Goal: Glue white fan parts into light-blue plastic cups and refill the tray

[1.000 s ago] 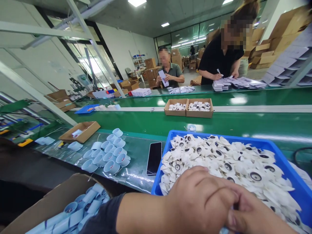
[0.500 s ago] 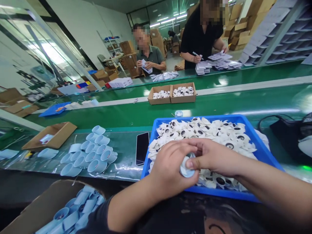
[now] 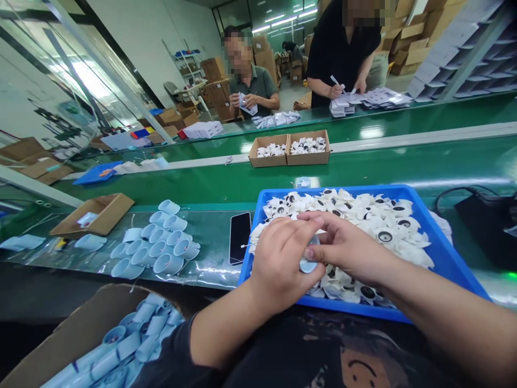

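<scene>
A light blue cylindrical part (image 3: 309, 258) sits between my two hands above the tray. My left hand (image 3: 283, 261) is wrapped round it from the left. My right hand (image 3: 343, 245) closes on it from the right, with the thumb on its near end. Beneath my hands, a blue tray (image 3: 448, 264) holds a heap of white fan blades (image 3: 385, 237) with dark centres. Whether a fan blade is inside the held part cannot be seen.
Several blue housings (image 3: 159, 250) stand left of a phone (image 3: 239, 238). More housings (image 3: 139, 328) fill a box at lower left. Small cartons (image 3: 309, 157) sit on the green belt (image 3: 202, 180). Two people (image 3: 258, 89) (image 3: 339, 59) work across it; a black device (image 3: 484, 226) stands at right.
The view has shifted slightly, so the scene sits further right and higher. My right thumb and fingers have moved a little on the blue part, which both hands still hold.
</scene>
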`<state>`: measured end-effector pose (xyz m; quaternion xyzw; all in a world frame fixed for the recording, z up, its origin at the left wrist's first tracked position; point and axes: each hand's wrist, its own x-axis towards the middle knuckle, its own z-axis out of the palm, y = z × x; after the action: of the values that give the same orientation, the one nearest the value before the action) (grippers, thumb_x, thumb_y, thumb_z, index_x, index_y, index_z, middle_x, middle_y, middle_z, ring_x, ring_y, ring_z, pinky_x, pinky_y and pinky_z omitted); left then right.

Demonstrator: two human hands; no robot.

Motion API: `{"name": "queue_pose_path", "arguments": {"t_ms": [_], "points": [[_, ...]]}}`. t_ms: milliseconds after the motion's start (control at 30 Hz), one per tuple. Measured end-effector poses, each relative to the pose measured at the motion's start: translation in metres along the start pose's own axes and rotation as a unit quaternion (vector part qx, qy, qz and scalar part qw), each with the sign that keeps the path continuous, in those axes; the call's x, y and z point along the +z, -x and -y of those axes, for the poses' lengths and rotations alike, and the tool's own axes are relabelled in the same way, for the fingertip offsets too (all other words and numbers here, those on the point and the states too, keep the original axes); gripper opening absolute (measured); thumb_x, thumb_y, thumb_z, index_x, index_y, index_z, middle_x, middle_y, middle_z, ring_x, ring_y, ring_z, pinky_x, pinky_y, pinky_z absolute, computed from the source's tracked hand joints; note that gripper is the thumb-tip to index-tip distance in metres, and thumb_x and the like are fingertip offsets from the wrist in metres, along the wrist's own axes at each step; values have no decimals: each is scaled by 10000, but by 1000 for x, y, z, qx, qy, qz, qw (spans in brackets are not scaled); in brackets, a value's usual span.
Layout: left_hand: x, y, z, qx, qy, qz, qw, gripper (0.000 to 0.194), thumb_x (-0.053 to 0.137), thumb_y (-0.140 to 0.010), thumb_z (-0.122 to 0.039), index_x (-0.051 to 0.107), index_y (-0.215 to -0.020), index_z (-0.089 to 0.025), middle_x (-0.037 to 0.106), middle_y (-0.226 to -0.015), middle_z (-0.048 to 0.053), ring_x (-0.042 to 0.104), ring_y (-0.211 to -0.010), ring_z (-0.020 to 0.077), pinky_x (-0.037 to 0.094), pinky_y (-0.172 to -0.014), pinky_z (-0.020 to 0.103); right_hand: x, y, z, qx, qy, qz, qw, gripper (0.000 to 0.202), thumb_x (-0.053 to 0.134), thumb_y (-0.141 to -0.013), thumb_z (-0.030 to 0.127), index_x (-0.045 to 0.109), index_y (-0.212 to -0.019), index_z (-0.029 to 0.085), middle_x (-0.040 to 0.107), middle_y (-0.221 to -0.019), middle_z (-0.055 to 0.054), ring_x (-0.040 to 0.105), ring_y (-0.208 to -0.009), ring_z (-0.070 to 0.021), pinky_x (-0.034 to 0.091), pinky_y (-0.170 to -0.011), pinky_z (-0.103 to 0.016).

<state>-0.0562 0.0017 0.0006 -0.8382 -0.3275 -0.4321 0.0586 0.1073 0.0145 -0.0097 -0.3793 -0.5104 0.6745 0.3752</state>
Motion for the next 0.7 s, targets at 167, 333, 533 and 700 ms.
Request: {"name": "queue_pose_path", "arguments": {"t_ms": [167, 333, 533, 700], "points": [[-5, -1, 6, 6, 63, 12, 998, 492, 688, -755, -238, 523, -1217, -205, 716, -1031, 54, 678, -998, 218, 525, -1002, 434, 2, 12, -2, -117, 72, -49, 989, 664, 782, -747, 329, 437, -1311, 266, 506, -1304, -96, 586, -1097, -211, 557, -875, -382], [3, 10, 13, -93, 130, 14, 987, 753, 766, -775, -310, 377, -1412, -207, 695, -1064, 75, 674, -1036, 230, 533, -986, 439, -2, 41, 8, -407, 487, -135, 761, 356, 669, -864, 260, 584, -1209, 269, 456, -1209, -80, 480, -1149, -249, 417, -1005, -473], [10, 17, 12, -82, 156, 2, 984, 913, 795, -765, -306, 272, -1506, -206, 696, -1065, 72, 683, -995, 212, 519, -996, 423, -2, 47, 10, -386, 613, -131, 676, 306, 598, -899, 401, 695, -1130, 225, 555, -1159, -100, 484, -1052, -315, 365, -943, -548], [8, 17, 13, -75, 148, 10, 986, 927, 784, -760, -278, 254, -1516, -198, 693, -1064, 77, 678, -1009, 223, 536, -967, 424, 4, 50, 5, -393, 611, -150, 670, 347, 619, -888, 458, 703, -1125, 220, 567, -1194, -100, 470, -1062, -326, 352, -944, -547]]}}
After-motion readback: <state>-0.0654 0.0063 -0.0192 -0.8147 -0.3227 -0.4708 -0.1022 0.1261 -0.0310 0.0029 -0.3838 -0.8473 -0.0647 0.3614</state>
